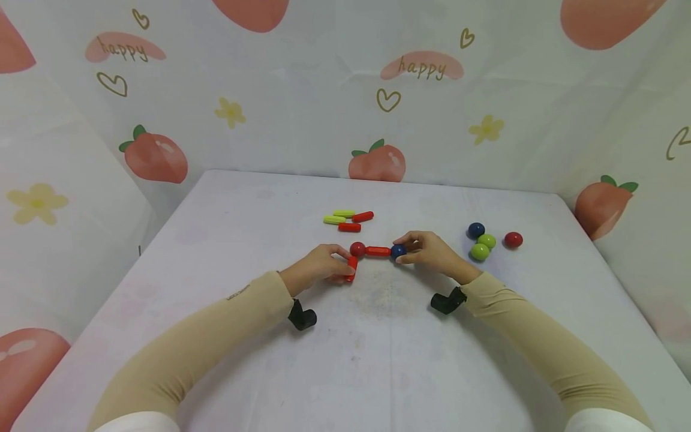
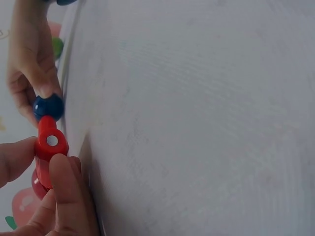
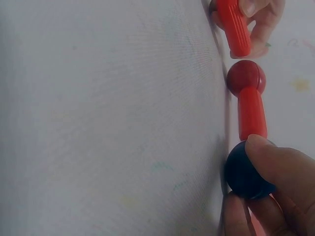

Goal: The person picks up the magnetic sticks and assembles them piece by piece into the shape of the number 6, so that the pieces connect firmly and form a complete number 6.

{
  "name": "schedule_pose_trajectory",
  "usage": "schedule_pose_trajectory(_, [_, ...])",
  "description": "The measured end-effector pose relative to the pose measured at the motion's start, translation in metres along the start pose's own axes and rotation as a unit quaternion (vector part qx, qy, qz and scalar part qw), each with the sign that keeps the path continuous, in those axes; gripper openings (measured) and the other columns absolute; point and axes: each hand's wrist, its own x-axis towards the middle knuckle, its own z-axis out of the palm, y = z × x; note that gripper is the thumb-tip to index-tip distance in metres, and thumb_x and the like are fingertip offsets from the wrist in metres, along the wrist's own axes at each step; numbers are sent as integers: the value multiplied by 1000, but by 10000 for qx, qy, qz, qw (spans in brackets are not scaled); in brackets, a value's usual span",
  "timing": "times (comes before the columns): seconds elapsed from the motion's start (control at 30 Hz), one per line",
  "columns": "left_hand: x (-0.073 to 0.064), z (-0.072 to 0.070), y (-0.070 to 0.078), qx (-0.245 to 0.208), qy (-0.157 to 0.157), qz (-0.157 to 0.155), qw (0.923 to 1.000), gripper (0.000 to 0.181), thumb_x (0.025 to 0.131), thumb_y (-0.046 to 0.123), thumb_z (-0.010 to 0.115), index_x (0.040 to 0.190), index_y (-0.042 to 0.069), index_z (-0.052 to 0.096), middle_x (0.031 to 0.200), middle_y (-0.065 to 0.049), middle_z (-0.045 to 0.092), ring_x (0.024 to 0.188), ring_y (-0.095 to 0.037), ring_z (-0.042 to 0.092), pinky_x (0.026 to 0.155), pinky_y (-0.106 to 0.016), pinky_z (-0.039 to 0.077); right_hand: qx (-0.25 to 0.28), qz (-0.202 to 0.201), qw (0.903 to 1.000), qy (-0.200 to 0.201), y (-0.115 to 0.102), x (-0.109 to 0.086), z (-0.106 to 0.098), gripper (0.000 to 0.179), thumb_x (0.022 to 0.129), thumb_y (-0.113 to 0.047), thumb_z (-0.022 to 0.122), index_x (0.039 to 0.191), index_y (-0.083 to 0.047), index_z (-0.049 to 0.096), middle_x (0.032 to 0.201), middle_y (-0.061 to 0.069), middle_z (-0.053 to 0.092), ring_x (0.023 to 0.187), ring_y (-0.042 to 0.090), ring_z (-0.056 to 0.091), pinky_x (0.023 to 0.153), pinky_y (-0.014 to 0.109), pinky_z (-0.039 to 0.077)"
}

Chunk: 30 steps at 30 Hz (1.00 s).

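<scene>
My left hand (image 1: 328, 264) pinches a red ridged rod (image 1: 352, 269) between thumb and fingers. A silvery round spot shows on the rod's end in the left wrist view. Just beyond the rod's far end sits a red ball (image 1: 357, 249), with a thin gap between them in the right wrist view. Joined to that ball is a second red rod (image 1: 378, 251), whose other end meets a dark blue ball (image 1: 398, 251). Thumb and fingers of my right hand (image 1: 429, 252) grip the blue ball (image 3: 246, 172) from the right side.
Behind the hands lie two yellow-green rods (image 1: 335, 220) and two more red rods (image 1: 349, 227). To the right are another blue ball (image 1: 476, 230), two green balls (image 1: 480, 251) and a red ball (image 1: 513, 240). Black wrist mounts (image 1: 302, 317) hang under both sleeves.
</scene>
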Motion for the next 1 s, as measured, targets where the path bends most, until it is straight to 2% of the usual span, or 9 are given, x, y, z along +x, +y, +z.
schedule_pose_trajectory(0.17, [-1, 2, 2, -20, 0, -71, 10000, 38, 81, 18, 72, 116, 12, 56, 108, -10, 59, 62, -10, 59, 62, -16, 52, -9, -26, 10000, 17, 1, 1, 0, 42, 77, -22, 76, 116, -12, 64, 117, 11, 63, 109, 26, 59, 95, 41, 46])
schedule_pose_trajectory(0.4, [1, 3, 3, -17, -53, -59, 10000, 38, 81, 18, 73, 114, 9, 57, 101, -8, 62, 59, -9, 59, 60, -15, 51, 27, 29, 10000, -34, 0, 0, 0, 42, 78, -23, 76, 116, -12, 63, 118, 11, 62, 111, 26, 58, 97, 42, 46])
schedule_pose_trajectory(0.67, [5, 2, 4, -220, -169, -110, 9996, 37, 81, 14, 72, 113, 4, 56, 100, -9, 60, 61, -9, 59, 61, -16, 52, 68, 35, 10000, -55, -1, 1, 0, 41, 78, -20, 75, 117, -11, 63, 119, 12, 62, 111, 27, 58, 98, 42, 46])
schedule_pose_trajectory(1.0, [7, 1, 3, -310, -213, -181, 9991, 36, 81, 15, 72, 112, 5, 57, 99, -8, 60, 63, -9, 60, 61, -15, 51, 50, 55, 10000, -26, -3, 0, 0, 42, 78, -20, 75, 117, -11, 63, 119, 12, 62, 111, 27, 58, 99, 43, 45])
